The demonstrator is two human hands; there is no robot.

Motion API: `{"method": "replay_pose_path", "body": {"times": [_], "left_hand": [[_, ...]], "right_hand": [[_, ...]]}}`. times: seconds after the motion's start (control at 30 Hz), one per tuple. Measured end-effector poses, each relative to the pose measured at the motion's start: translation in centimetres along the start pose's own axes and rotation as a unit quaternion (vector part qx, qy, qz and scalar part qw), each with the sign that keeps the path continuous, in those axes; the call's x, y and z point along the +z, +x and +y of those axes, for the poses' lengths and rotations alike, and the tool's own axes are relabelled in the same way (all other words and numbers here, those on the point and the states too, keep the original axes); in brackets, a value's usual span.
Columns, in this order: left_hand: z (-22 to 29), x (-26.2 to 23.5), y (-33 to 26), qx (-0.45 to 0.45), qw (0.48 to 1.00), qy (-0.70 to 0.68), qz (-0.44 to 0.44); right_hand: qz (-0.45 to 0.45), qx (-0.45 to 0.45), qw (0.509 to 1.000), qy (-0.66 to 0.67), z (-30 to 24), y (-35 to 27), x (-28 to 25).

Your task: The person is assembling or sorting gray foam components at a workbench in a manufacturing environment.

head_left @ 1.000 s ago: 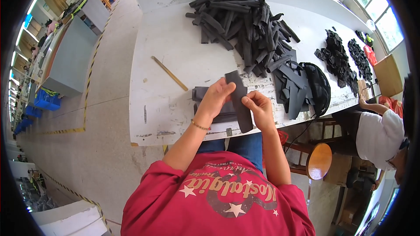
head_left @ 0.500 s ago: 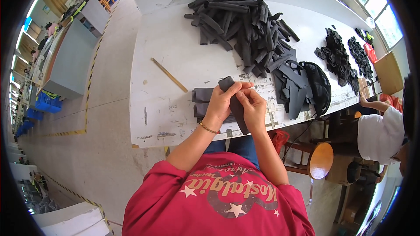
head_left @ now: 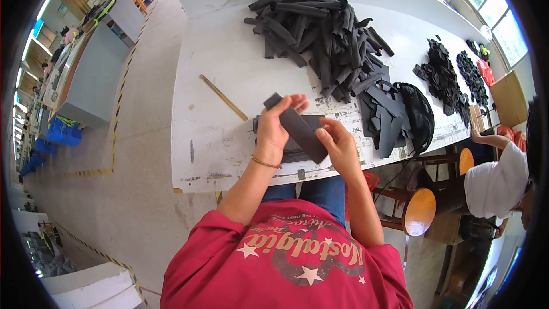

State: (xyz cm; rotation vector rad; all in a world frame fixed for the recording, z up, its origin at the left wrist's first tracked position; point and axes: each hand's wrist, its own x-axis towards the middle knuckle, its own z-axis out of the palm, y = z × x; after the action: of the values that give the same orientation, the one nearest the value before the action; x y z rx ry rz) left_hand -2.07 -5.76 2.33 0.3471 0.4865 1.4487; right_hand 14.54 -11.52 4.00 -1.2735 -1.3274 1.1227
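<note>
Tilted between my hands is a flat black strip (head_left: 298, 130) of fabric-like material. My left hand (head_left: 273, 130) grips its upper left part, the thumb across its face. The fingers of my right hand (head_left: 341, 146) close on the strip's lower right end. Under my hands, a stack of similar black strips (head_left: 295, 155) lies by the table's near edge, partly hidden. Further back is a big heap of curled black strips (head_left: 329, 40).
A wooden stick (head_left: 224, 98) lies left on the white table (head_left: 200, 137). Right of my hands are flat black pieces (head_left: 384, 120) and a black mesh bag (head_left: 416, 117). More black piles (head_left: 439, 74) lie further right, near a co-worker (head_left: 494, 180). A round stool (head_left: 418, 212) stands below.
The strip has turned its broad face up and tilted further left. My left hand has shifted left with spread fingers, and my right hand has moved right and down to the strip's end.
</note>
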Motion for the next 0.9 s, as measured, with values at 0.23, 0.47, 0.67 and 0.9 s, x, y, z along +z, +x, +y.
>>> {"method": "replay_pose_path", "body": {"times": [0.23, 0.47, 0.67, 0.9], "left_hand": [[1.3, -0.9, 1.0, 0.067, 0.996, -0.005, 0.066], [1.2, -1.6, 1.1, 0.050, 0.989, -0.087, 0.108], [3.9, -1.7, 0.3, 0.114, 0.945, 0.299, 0.071], [3.2, -5.7, -1.2, 0.196, 0.816, 0.535, 0.102]], "right_hand": [[-0.031, 0.080, 0.996, 0.040, 1.9, -1.2, 0.6], [0.026, 0.072, 0.996, 0.047, 1.8, -1.6, 1.2], [0.030, 0.019, 0.998, 0.042, 1.3, 3.7, -1.9], [0.057, -0.022, 0.979, -0.194, 3.8, 4.9, 0.1]]}}
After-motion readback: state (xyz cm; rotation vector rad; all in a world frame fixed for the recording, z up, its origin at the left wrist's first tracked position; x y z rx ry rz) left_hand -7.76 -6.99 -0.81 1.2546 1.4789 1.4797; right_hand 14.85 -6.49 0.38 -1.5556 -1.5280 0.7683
